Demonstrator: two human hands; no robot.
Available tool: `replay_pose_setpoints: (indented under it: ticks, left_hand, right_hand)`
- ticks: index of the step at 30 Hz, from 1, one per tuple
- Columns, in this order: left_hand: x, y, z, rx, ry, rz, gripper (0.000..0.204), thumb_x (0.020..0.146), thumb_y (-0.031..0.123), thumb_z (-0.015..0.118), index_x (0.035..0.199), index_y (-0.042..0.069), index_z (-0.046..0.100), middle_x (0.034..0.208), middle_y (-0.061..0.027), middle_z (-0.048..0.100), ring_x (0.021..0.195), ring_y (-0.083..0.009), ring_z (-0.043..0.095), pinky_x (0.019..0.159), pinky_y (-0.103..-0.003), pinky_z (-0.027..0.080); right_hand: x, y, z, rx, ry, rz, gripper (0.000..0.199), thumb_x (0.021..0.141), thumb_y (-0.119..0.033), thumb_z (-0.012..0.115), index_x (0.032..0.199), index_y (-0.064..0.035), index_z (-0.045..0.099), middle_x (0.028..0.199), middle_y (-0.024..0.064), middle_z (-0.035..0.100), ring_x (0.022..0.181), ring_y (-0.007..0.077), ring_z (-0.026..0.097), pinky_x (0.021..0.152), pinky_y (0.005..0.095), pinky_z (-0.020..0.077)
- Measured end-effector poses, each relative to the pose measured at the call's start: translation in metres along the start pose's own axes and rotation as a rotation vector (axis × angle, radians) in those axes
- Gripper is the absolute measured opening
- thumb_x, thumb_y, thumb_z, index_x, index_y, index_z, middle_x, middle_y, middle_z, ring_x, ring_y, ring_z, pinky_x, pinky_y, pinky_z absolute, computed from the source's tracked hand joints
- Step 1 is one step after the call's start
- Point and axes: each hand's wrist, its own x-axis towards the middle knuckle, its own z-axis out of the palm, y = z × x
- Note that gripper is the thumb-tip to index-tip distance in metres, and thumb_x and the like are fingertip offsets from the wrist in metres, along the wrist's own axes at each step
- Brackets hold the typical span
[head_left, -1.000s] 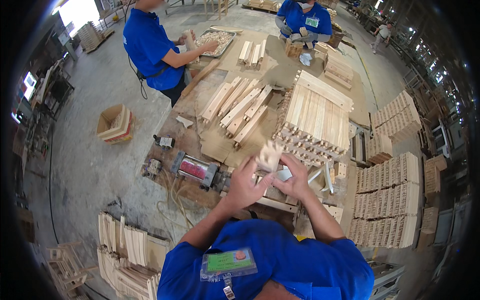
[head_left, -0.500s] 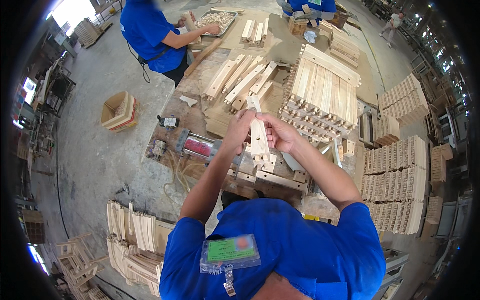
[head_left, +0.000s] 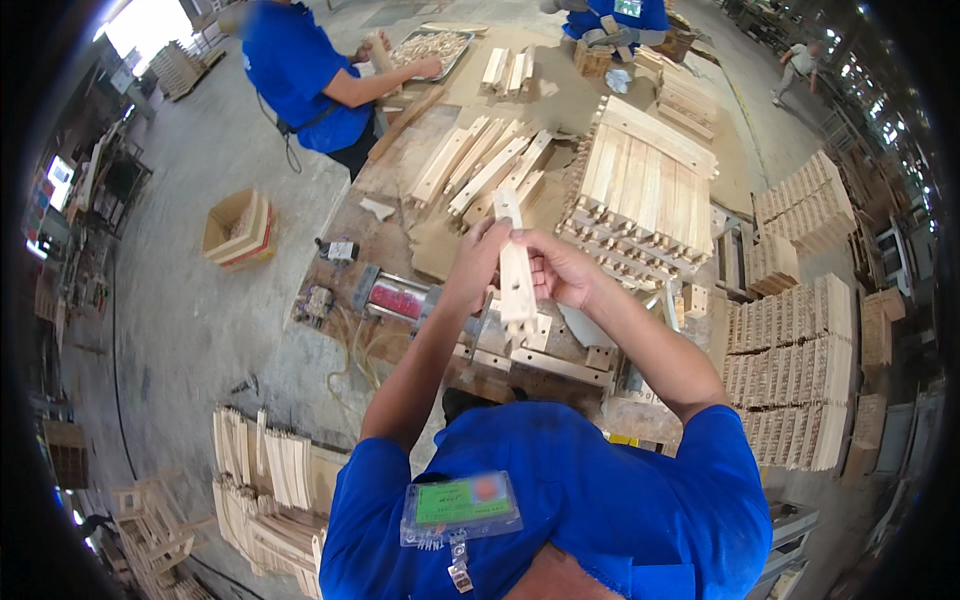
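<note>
I hold a pale wooden slat (head_left: 516,272) upright in front of me with both hands. My left hand (head_left: 478,258) grips its upper left side and my right hand (head_left: 558,268) grips it from the right. The slat hangs above the near end of a long workbench (head_left: 410,160). Right beyond my hands lies a stack of similar slats with pegged ends (head_left: 640,195). More loose slats (head_left: 485,170) lie fanned out on the bench further away. My badge holder (head_left: 460,505) hangs on my blue shirt below.
A metal press with a red part (head_left: 395,298) sits at the bench's near left edge. Stacks of wooden parts (head_left: 790,370) stand to the right, more (head_left: 265,480) on the floor at left. A cardboard box (head_left: 238,228) sits on the floor. Two people in blue work at the far end.
My hands have risen from the bench with the slat and turned it upright. My head has tilted, so the bench now appears further off.
</note>
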Motion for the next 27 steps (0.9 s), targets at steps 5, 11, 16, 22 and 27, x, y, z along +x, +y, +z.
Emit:
replay_pose_setpoints:
  ticks: [5, 11, 16, 22, 27]
  left_hand:
    - [-0.018, 0.017, -0.009, 0.004, -0.038, 0.088, 0.053, 0.108, 0.037, 0.058, 0.146, 0.000, 0.056, 0.112, -0.0073, 0.069, 0.081, -0.0110, 0.066, 0.062, -0.024, 0.053]
    - [-0.024, 0.008, -0.054, 0.221, 0.100, 0.020, 0.047, 0.108, 0.033, 0.061, 0.143, 0.003, 0.060, 0.106, -0.0042, 0.071, 0.079, -0.0084, 0.064, 0.062, -0.022, 0.051]
    - [0.001, -0.018, -0.050, 0.294, -0.005, -0.072, 0.045, 0.104, 0.028, 0.066, 0.141, 0.002, 0.062, 0.103, -0.0029, 0.071, 0.080, -0.0083, 0.063, 0.066, -0.023, 0.050]
    - [0.017, -0.022, -0.051, 0.385, 0.028, -0.104, 0.048, 0.101, 0.028, 0.068, 0.140, 0.000, 0.062, 0.098, -0.0030, 0.069, 0.081, -0.0100, 0.063, 0.068, -0.025, 0.050]
    - [0.049, -0.034, -0.056, 0.481, 0.007, -0.085, 0.048, 0.100, 0.031, 0.068, 0.137, 0.000, 0.064, 0.098, -0.0040, 0.069, 0.080, -0.0114, 0.064, 0.069, -0.027, 0.051]
  right_hand:
    - [-0.044, -0.049, 0.005, -0.685, 0.093, -0.279, 0.034, 0.093, -0.031, 0.080, 0.106, -0.0018, 0.071, 0.089, 0.0071, 0.072, 0.072, 0.0132, 0.068, 0.060, 0.0272, 0.0586]
    - [-0.115, -0.175, -0.012, -2.031, 0.457, -0.450, 0.037, 0.079, -0.027, 0.077, 0.108, -0.0068, 0.065, 0.097, 0.0106, 0.065, 0.082, 0.0199, 0.063, 0.070, 0.0357, 0.0551]
    - [-0.089, -0.221, -0.104, -2.296, 0.639, -0.544, 0.034, 0.079, -0.025, 0.074, 0.105, -0.0026, 0.070, 0.104, 0.0202, 0.069, 0.099, 0.0359, 0.070, 0.083, 0.0484, 0.0582]
    - [-0.065, -0.237, -0.125, -2.248, 0.632, -0.369, 0.041, 0.079, -0.033, 0.078, 0.106, -0.0038, 0.071, 0.107, 0.0202, 0.069, 0.102, 0.0378, 0.070, 0.090, 0.0493, 0.0571]
    - [-0.057, -0.238, -0.135, -2.259, 0.618, -0.353, 0.049, 0.080, -0.042, 0.080, 0.111, -0.0053, 0.071, 0.110, 0.0187, 0.069, 0.103, 0.0374, 0.070, 0.091, 0.0478, 0.0568]
